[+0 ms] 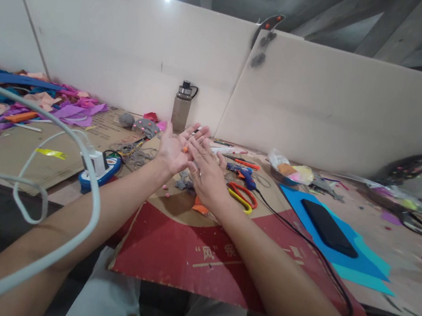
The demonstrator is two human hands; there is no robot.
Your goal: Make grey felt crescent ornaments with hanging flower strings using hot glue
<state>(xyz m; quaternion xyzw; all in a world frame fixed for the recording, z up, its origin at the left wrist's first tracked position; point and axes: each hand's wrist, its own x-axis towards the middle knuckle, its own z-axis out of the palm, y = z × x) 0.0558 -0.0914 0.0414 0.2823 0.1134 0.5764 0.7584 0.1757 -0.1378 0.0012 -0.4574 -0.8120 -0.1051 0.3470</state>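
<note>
Palm up above the cardboard, my left hand (172, 152) is open with its fingers stretched out. A small orange ball (185, 149) shows at its palm, beside the fingers of my right hand (209, 174). That hand lies palm down, its fingers extended flat across the left palm; the contact between the palms is partly hidden. Below the hands are small pink balls (166, 193), grey scraps (185, 181) and an orange piece (200, 206). Right of them lie scissors (243, 197) with orange and yellow handles and a blue glue gun (241, 171).
A white cable (97, 209) loops across the left foreground near a blue power strip (99, 175). A bottle (181, 108) stands against the white partition (124, 50). Coloured scraps (71, 111) lie left; a black phone (328, 228) rests on blue sheets (370, 261) at right.
</note>
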